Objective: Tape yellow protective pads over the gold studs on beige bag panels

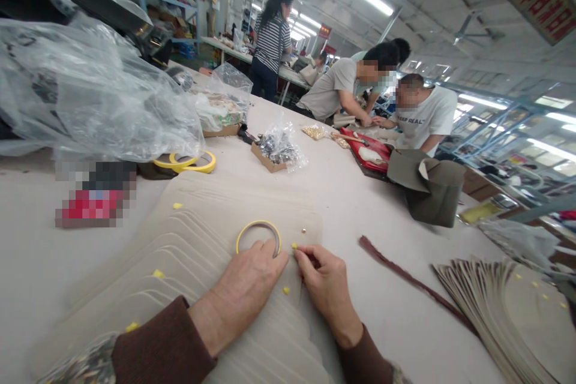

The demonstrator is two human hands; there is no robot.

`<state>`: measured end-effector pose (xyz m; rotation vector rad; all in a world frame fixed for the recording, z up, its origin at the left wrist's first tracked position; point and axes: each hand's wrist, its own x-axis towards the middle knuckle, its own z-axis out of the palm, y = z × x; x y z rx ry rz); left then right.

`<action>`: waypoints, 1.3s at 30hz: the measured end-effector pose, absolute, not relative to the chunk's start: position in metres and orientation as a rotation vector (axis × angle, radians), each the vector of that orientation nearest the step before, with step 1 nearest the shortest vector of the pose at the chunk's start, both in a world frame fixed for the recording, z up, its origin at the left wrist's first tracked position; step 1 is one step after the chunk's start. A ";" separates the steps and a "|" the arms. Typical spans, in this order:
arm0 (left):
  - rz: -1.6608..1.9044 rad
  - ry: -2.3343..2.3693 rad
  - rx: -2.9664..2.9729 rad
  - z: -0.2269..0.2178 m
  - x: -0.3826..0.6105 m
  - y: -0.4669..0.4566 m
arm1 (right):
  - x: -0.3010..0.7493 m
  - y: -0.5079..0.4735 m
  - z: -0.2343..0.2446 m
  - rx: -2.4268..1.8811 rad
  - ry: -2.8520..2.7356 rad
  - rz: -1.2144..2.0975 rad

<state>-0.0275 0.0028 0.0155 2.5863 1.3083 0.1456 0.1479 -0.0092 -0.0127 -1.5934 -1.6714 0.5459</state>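
My left hand (245, 294) is closed around the lower edge of a thin roll of yellow tape (243, 229), which stands up over the fanned stack of beige panels (198, 252). To its right, my right hand (326, 285) pinches a small piece of yellow tape (294, 246) between thumb and forefinger. The panels overlap in steps across the table below both hands. Several bits of yellow tape sit on them, one of them a small tab (285, 291) just under my fingers. A small metal stud (304, 230) shows near the top panel's far corner.
More yellow tape rolls (204, 162) lie beyond the stack, near clear plastic bags (103, 96). A box of metal parts (270, 153) stands at the back. Right are a dark red strip (414, 282), another fanned panel stack (517, 312) and an olive piece (427, 186). People work farther off.
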 end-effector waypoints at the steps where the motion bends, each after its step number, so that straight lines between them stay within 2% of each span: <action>1: 0.140 1.310 2.585 0.016 -0.027 0.003 | 0.146 -0.009 -0.012 -1.590 -1.714 0.459; 4: 0.150 1.301 2.588 0.014 -0.026 0.003 | 0.140 -0.004 -0.011 -1.629 -1.758 0.311; 9: 0.174 1.283 2.586 0.015 -0.028 0.003 | 0.135 0.003 -0.011 -1.662 -1.793 0.246; 15: 0.345 1.500 2.616 0.028 -0.039 0.022 | 0.136 0.003 -0.007 -1.650 -1.847 0.273; 22: 0.324 1.550 2.616 0.024 -0.041 0.030 | 0.135 0.002 0.006 -1.780 -1.932 0.259; 25: 0.290 1.560 2.592 0.028 -0.040 0.026 | 0.137 -0.006 0.009 -1.760 -1.987 0.362; 31: 0.276 1.539 2.594 0.032 -0.043 0.025 | 0.152 -0.018 0.016 -1.549 -2.091 0.809; 34: 0.476 1.451 2.623 0.022 -0.046 0.026 | 0.159 -0.015 0.018 -1.526 -1.952 0.913; 39: 0.984 1.017 2.589 0.006 -0.048 0.019 | 0.158 -0.009 0.018 -1.468 -1.650 0.753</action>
